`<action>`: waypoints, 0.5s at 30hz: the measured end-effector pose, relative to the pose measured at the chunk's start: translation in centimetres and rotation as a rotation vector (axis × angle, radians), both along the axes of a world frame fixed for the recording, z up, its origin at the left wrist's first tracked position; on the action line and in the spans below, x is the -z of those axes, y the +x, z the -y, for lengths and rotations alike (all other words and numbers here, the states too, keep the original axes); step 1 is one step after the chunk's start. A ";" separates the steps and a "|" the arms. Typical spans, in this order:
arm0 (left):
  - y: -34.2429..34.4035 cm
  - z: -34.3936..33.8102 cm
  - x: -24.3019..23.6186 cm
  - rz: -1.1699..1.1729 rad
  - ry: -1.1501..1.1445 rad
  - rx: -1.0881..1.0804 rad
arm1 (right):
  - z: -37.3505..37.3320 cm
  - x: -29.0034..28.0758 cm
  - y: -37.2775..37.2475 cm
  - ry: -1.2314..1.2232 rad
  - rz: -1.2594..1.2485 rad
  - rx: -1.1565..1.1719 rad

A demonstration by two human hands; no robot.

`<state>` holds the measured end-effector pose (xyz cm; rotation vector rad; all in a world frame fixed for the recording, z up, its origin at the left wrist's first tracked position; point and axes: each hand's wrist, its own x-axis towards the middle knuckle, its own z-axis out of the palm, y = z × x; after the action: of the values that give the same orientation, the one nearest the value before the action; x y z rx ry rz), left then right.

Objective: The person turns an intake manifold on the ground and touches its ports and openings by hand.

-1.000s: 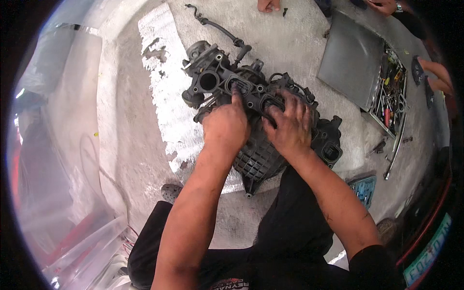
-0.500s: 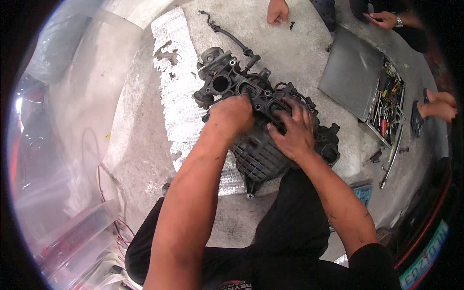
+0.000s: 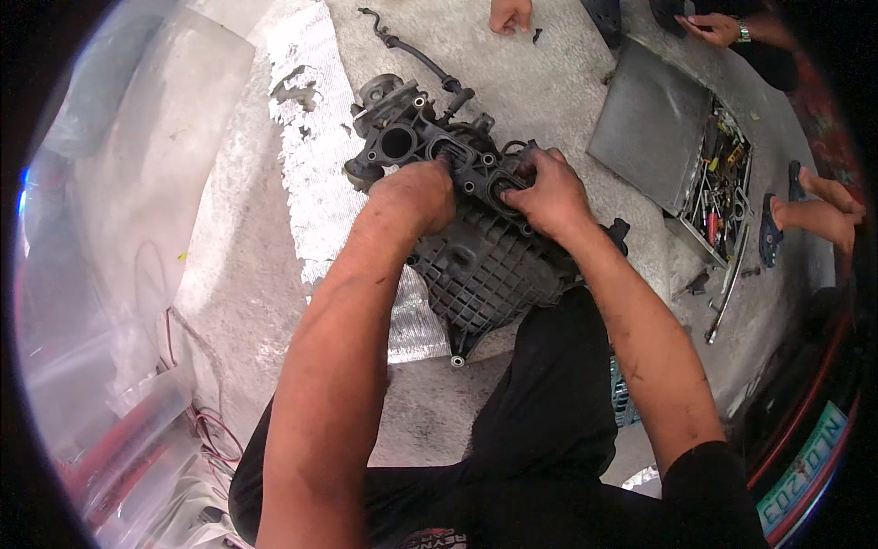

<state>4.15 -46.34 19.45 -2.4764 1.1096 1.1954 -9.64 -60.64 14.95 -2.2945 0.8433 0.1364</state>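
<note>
A black plastic intake manifold (image 3: 485, 272), with oval ports on its flange and a ribbed grid on its body, rests on the floor before my knees. My left hand (image 3: 413, 201) is closed against the flange, its fingertips reaching into a port left of the middle. With thumb and fingers, my right hand (image 3: 553, 194) grips the flange around a port farther right; the fingertips are partly hidden. A round housing (image 3: 382, 96) sits at the manifold's far left end. Beyond the flange, a thin black hose (image 3: 419, 55) lies on the floor.
A torn silver foil sheet (image 3: 315, 174) lies partly under the manifold. To the right stands an open metal toolbox (image 3: 722, 192) full of tools, with a long-handled wrench (image 3: 722, 306) beside it. Other people's hands (image 3: 510, 14) and feet (image 3: 819, 215) show at the far and right edges.
My right hand has gone from spread fingers over the flange to a grip around its port. My left hand stays at its port. The whole view has shifted slightly.
</note>
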 end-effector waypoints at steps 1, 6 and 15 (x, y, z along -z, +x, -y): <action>0.0 0.1 0.1 0.012 -0.007 0.000 | -0.2 0.0 0.0 -0.012 0.002 0.020; 1.4 0.1 1.0 -0.038 0.028 0.063 | -1.1 0.3 0.2 -0.051 0.064 0.037; -2.5 -1.2 1.5 0.100 -0.177 -0.036 | -0.3 0.9 -1.5 0.110 0.216 0.057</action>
<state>1.69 -45.18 17.91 -2.6652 1.1952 1.0094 -11.11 -60.38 14.06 -2.1352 0.7689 -0.0868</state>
